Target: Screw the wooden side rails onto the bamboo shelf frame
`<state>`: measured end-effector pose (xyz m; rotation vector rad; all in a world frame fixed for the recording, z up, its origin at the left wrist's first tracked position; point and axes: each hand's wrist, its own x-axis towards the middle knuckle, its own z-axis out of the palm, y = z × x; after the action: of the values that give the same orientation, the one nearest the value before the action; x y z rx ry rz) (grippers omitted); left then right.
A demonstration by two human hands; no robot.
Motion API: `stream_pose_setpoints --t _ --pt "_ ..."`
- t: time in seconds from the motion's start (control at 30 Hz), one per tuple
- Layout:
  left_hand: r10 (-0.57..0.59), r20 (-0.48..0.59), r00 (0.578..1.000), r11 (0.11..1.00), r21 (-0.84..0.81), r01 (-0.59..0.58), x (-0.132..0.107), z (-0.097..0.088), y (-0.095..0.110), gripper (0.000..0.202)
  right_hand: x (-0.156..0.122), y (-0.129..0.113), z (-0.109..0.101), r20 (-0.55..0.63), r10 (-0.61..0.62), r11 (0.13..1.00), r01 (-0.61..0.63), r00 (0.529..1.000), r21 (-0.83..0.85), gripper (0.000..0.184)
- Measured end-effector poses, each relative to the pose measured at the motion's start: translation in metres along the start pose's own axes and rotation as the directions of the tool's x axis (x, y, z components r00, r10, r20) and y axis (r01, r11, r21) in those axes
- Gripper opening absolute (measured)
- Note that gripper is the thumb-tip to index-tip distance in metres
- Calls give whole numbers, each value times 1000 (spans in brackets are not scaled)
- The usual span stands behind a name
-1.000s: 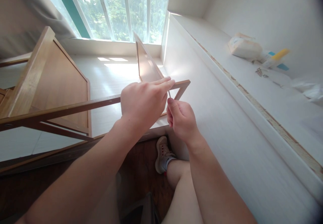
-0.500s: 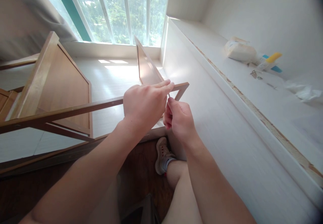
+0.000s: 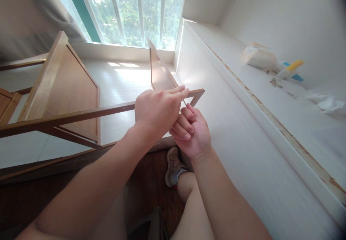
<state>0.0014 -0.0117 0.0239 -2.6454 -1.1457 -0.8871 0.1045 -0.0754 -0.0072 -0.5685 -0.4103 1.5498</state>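
A long wooden rail (image 3: 113,112) crosses from the left to a corner near the white side wall. My left hand (image 3: 158,108) is closed over this rail from above, its fingers lying along the right end. Just below, my right hand (image 3: 193,131) is turned palm up with curled fingers, pinching a thin metal rod (image 3: 185,103) that looks like a hex key. The rod's far end is hidden behind my left hand. A wooden panel (image 3: 160,68) stands behind the hands, joined near the rail's right end. Another framed wooden panel (image 3: 72,92) rises at the left.
To the right, a white ledge (image 3: 227,48) with a chipped edge carries a wrapped packet (image 3: 259,56), a yellow-handled tool (image 3: 295,65), small metal parts (image 3: 275,83) and crumpled plastic (image 3: 327,101). A barred window (image 3: 129,12) is ahead. My shoe (image 3: 173,168) is below.
My right hand has rolled from knuckles up to palm up, with the thin rod still in its fingers. My left hand keeps its place on the rail. The view has shifted slightly.
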Motion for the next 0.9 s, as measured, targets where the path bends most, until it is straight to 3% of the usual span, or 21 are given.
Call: stream_pose_setpoints --t 0.13,0.27,0.47,0.63,0.77,0.9 --pt "3 -10 1000 1000 0 -3 -1 1 -1 32 0 2 0 -77 -67 984 53 995 -172 45" --pt "-7 -8 1000 1000 -3 7 -2 2 -1 35 1 9 -3 -142 -233 871 142 962 -471 46" --pt "-10 10 1000 1000 -14 11 -2 2 0 38 3 7 -15 -85 -370 523 132 925 -842 57" --pt "-4 9 1000 1000 10 4 -3 1 0 40 0 -1 -17 13 -397 204 102 918 -974 59" --pt "-8 17 1000 1000 2 8 -2 -1 0 42 -2 -4 -15 78 -442 136 153 894 -979 57" --pt "-22 23 1000 1000 -19 22 -2 -1 1 43 -2 -3 -14 86 -499 148 183 862 -972 55"
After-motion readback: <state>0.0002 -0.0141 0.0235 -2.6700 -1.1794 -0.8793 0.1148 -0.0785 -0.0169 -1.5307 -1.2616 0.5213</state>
